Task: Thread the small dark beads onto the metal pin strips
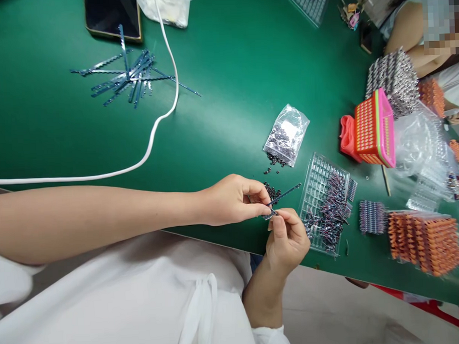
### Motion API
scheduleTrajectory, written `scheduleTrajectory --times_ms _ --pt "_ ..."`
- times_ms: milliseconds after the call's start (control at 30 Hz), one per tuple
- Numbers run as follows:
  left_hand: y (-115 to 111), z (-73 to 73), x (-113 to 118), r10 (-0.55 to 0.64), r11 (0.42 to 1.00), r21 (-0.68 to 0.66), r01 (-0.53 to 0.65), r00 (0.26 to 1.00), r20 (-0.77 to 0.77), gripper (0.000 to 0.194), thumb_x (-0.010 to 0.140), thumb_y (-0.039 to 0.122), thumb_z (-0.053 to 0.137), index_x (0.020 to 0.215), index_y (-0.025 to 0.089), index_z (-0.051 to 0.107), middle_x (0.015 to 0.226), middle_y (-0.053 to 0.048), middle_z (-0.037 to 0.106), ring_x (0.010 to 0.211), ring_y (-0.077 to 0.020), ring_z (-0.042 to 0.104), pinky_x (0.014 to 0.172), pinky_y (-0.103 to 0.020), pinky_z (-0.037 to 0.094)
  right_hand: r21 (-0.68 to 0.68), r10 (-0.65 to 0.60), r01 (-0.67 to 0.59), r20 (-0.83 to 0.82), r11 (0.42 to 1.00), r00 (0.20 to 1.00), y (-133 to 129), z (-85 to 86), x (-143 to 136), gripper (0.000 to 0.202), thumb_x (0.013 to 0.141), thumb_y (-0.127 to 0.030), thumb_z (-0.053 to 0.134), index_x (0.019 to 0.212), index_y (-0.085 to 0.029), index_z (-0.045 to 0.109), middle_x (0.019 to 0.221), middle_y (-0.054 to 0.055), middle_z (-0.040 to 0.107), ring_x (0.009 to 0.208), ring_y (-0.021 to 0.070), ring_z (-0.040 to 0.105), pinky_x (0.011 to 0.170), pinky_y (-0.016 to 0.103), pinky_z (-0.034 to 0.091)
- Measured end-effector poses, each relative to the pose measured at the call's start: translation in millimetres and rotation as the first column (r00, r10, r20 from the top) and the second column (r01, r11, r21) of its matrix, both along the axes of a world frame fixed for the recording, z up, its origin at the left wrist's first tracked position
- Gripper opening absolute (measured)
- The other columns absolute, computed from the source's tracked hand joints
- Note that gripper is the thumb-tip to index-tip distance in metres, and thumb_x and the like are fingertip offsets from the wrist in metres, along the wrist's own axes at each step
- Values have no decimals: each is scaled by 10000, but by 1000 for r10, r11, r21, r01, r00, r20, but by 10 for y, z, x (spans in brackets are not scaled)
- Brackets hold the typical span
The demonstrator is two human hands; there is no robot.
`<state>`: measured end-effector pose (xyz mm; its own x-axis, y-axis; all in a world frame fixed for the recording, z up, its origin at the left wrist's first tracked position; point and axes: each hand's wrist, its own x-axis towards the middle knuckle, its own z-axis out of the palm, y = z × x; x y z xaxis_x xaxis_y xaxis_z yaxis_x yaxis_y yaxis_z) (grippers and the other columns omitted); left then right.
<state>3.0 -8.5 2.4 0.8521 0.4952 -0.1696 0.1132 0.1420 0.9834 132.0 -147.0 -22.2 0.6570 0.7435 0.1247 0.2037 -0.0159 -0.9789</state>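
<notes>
Blue strip is pinched by the left hand beside loose dark beads, a tiny part seemingly gripped by the right hand; fine fingertip joining appears in hand, steady alignment called for.

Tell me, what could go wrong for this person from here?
The loose dark beads lie close by the left hand, so a nudge might scatter them. The clear tray sits beside the right hand; a bump could jumble its heaped pieces. The thin blue strip in the left hand might slip or bend.
</notes>
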Motion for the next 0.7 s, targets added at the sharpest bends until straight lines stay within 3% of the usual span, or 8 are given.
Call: scheduleTrajectory --times_ms 233,400,700 --pt "12 3 -12 -32 999 32 33 999 -30 183 840 312 650 843 136 700 753 -9 697 674 -121 594 615 -222 430 1 96 -97 -148 995 984 6 -39 81 88 827 -282 723 812 -203 687 730 -20 573 573 85 510 507 227 384" --pt "12 25 -27 -75 995 59 76 997 -25 185 852 303 614 837 132 681 774 -21 688 716 -140 607 677 -250 450 78 245 -232 -333 970 911 18 -51 141 49 812 -269 748 836 -236 720 722 -27 588 569 79 551 485 202 431" --pt "11 26 -26 -137 986 90 140 990 -37 198 845 312 595 770 135 645 734 -19 656 705 -139 576 666 -244 437 60 290 -301 -499 952 817 26 -24 154 97 756 -278 813 828 -249 756 726 -14 641 575 93 622 466 195 538"
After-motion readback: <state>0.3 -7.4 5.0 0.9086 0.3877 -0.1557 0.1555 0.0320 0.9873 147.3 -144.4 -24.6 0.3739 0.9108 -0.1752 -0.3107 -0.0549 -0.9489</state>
